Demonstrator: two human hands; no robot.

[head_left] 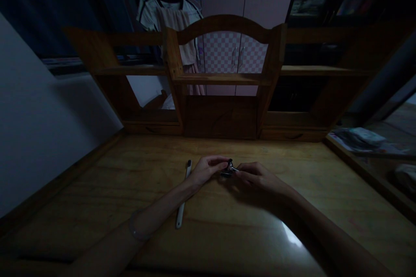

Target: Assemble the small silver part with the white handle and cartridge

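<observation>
Above the middle of the wooden desk [136, 177], my left hand [208, 168] pinches a small dark object [230, 162] between thumb and fingers. My right hand [255, 174], just to its right, grips a thin shiny metal piece [235, 169] that reaches to the dark object; whether the two are joined is unclear. Just beneath them is another small black item [225, 175], partly in shadow. A long white stick-like tool with a black end [180, 213] lies on the desk left of my left hand, partly covered by my left forearm.
A wooden shelf unit [224, 78] with cubbies and drawers stands along the desk's back edge. A white wall [48, 125] borders the left side. At the right, beyond the raised desk edge, lie plastic-wrapped items [365, 136]. Clothes [175, 17] hang behind the shelves.
</observation>
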